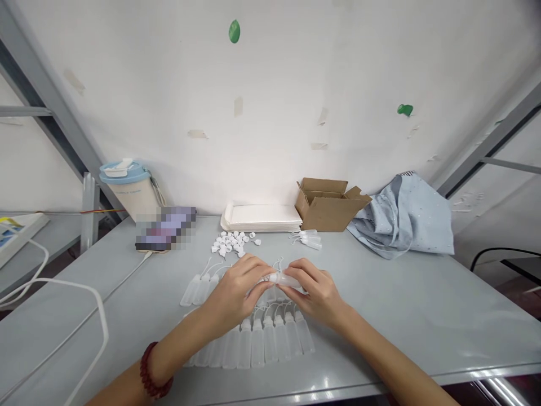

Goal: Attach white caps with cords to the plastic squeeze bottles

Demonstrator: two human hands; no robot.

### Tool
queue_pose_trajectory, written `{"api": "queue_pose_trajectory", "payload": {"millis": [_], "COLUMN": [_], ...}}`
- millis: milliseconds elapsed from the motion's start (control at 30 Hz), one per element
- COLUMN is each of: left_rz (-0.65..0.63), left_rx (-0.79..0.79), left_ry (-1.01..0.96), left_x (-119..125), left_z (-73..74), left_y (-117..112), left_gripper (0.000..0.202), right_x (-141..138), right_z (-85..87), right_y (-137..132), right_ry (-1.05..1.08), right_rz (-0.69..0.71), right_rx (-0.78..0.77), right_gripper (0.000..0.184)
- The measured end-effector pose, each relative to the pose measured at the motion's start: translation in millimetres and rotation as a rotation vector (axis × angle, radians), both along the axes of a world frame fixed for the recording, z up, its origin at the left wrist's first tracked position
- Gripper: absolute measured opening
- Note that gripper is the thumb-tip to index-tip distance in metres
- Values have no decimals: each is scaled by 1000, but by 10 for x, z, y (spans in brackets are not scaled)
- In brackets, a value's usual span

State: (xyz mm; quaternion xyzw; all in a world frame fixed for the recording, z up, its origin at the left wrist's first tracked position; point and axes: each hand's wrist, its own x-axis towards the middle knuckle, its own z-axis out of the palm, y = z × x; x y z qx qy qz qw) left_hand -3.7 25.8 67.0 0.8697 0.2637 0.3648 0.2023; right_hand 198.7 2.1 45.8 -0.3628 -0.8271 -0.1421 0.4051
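My right hand (316, 292) grips a small clear plastic squeeze bottle (288, 280) lying sideways above the table. My left hand (237, 293), with a red bead bracelet on its wrist, pinches the white cap end (274, 277) of that same bottle. Both hands meet just above rows of similar clear bottles (257, 341) laid flat on the grey table (422, 316). A pile of loose white caps (230, 242) lies a little further back, beyond the hands.
Behind the caps lie a stack of white sheets (262, 217), an open cardboard box (327, 204) with a few bottles (308, 239) beside it, and a light blue cloth (403, 217). A lidded white container (129, 189) stands back left. White cables (84, 293) cross the left side.
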Motion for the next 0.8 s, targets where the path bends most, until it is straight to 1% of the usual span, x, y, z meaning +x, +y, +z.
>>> {"api": "queue_pose_trajectory", "payload": {"millis": [67, 133, 233, 333, 433, 500, 600, 700, 800], "left_rz": [3, 4, 42, 134, 166, 157, 113, 59, 22], "left_rx": [58, 34, -119, -302, -362, -348, -287, -148, -3], "left_ry": [3, 5, 20, 57, 80, 82, 71, 74, 104], "left_x": [0, 1, 11, 30, 43, 42, 27, 5, -14], "left_z": [-12, 5, 58, 98, 107, 105, 99, 78, 41], "left_y": [-3, -13, -34, -53, -60, -56, -39, -20, -2], "left_gripper": [20, 18, 15, 22, 32, 31, 21, 12, 10], "right_x": [0, -1, -5, -6, -2, 0, 3, 8, 20], "right_z": [2, 6, 14, 18, 16, 15, 17, 14, -3], "right_y": [2, 2, 0, 2, 1, -4, -14, -13, 6], "right_ry": [12, 21, 33, 45, 28, 6, -12, -26, -33], "right_rz": [14, 29, 43, 38, 21, 8, 0, -8, -2], "right_rx": [-29, -55, -67, -38, 1, 4, -24, -41, -48], "right_gripper": [7, 7, 8, 10, 10, 10, 8, 8, 8]}}
